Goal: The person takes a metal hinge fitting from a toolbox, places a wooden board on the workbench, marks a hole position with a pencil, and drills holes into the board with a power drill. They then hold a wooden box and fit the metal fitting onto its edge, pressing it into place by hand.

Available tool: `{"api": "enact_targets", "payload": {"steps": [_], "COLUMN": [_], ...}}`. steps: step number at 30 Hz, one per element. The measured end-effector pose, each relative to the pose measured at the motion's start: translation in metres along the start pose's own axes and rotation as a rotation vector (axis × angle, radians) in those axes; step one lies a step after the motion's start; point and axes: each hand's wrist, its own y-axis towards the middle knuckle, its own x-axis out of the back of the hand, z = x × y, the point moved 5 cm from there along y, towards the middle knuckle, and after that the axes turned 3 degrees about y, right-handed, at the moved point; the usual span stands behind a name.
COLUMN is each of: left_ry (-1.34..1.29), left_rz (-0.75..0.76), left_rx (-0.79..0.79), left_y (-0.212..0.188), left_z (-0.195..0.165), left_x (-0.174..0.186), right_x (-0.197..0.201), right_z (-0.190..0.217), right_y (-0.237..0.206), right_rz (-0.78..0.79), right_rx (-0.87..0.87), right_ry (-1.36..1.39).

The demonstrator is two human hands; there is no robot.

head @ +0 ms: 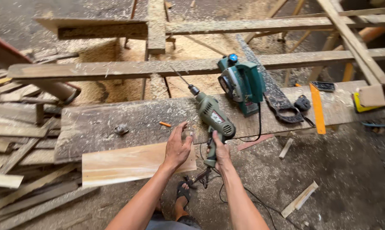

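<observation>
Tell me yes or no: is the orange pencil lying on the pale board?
No, the orange pencil lies on the dark weathered plank, above the pale board that the left hand rests on.

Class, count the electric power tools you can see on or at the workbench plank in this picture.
2: a green drill gripped by the right hand, and a teal circular saw resting behind it on the plank. Others may be hidden.

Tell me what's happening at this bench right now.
A person stands at a rough plank bench. The right hand grips the handle of a green electric drill, its bit pointing away over the bench. The left hand rests flat on a pale wooden board lying at the bench's near edge. A green circular saw, a handsaw and an orange ruler lie further right.
</observation>
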Motion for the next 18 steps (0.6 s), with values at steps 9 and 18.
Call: {"api": "enact_targets", "payload": {"steps": [9,18], "left_ry": [-0.157,-1.2], "left_rz": [-0.078,-0.005], "left_rx": [0.023,0.443], "left_y": [0.021,0.096], "left_z": [0.003,-0.032], "left_x": [-0.011,0.024], "right_x": [-0.01,-0.055], "right_z": [0.06,0.078], "right_y": [-0.068,-0.186], "right_rz": [-0.015,-0.102], "right_rx": [0.29,0.741], "right_ry": [-0.088,-0.717]}}
